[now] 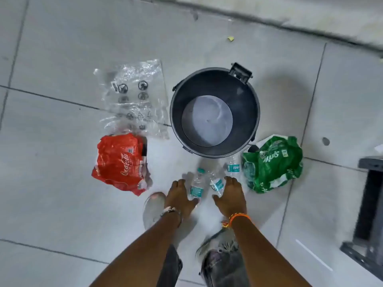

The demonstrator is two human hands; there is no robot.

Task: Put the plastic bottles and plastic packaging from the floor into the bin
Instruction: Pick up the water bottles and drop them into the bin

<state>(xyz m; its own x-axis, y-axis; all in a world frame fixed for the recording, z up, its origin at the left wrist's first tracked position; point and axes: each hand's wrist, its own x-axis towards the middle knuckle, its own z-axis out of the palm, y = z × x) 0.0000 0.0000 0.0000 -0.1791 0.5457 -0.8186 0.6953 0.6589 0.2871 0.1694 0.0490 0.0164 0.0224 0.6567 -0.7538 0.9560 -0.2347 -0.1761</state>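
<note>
A round dark bin (215, 83) stands open on the tiled floor, with nothing inside it. In front of it lie three small clear bottles with teal labels: one (196, 185) by my left hand (179, 196), one (216, 183) by my right hand (231, 194), one (233, 166) nearer the bin. Both hands hover palm-down over the bottles, fingers spread, holding nothing. Red Coca-Cola wrap (121, 162) lies left, clear plastic wrap (134, 98) behind it, green Sprite wrap (272, 164) right.
My two shoes (153, 208) (223, 245) stand just behind the bottles. A dark metal frame (369, 214) stands at the right edge. A small yellowish scrap (230, 38) lies far behind the bin near a dark floor joint.
</note>
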